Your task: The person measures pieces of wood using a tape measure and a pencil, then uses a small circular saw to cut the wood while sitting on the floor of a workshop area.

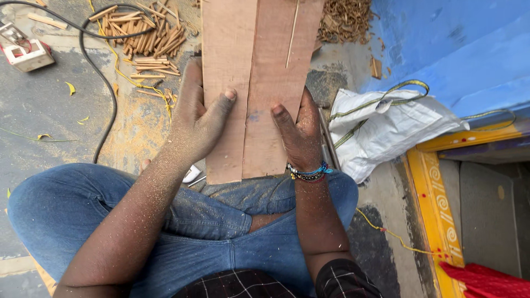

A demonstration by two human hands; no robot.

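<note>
Far left: one white-and-red electrical box [25,51] on the grey concrete floor [49,105], fed by one black cable [105,105] curving down the frame, presumably power for a tool kept out of the way of the work. Beside it, one loose heap of short pale wood offcuts [146,41] with a yellow cord [118,66] running through, apparently swept aside to keep the working spot free.

Centre: two flat reddish-brown wooden boards [256,83] laid side by side, long edges touching, near ends resting above the lap in blue jeans [210,226], far ends leaving the frame at the top. Left hand [196,118] dusted with sawdust, clasped around the outer edge of the left board, thumb on top; right hand [301,132], beaded bracelets [309,173] at the wrist, gripping the outer edge of the right board likewise. Two hands pressing inward, seemingly to close and check the joint. One thin wooden sliver [292,33] lying on the right board.

Right: one white woven sack [386,129] with green-yellow strap, slumped against the blue wall [458,49]; one second heap of wood shavings [345,19]; one yellow painted border [433,193]; one red cloth [486,278] at the corner.
</note>
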